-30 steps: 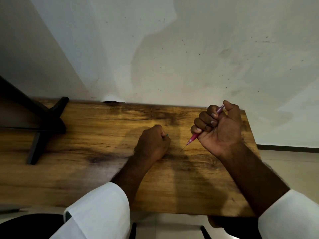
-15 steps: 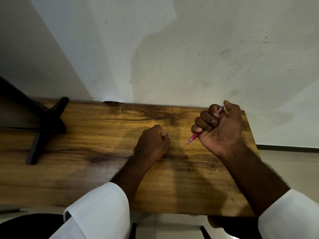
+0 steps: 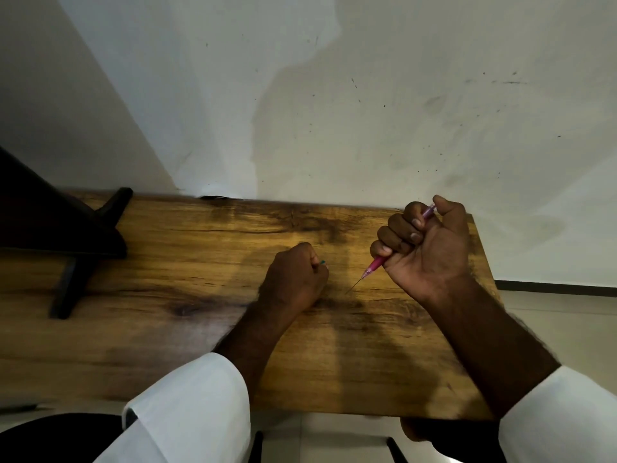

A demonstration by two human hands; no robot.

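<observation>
Dim indoor light reaches us from behind and above. We see a broad soft shadow across the pale wall [image 3: 400,128], darker at its left. The wooden table [image 3: 200,248] glows warm in the middle, with faint shadows beside the left hand [image 3: 293,279]. Edges bend with the wide lens; the white sleeves [image 3: 187,406] look slightly blurred.

No legible text, label, brand, number or sign anywhere. Slim pink plastic syringe [image 3: 375,265]: any scale marks too small to tell. Brown wooden tabletop [image 3: 200,262], white plaster wall [image 3: 367,95]: only grain, stains.
</observation>
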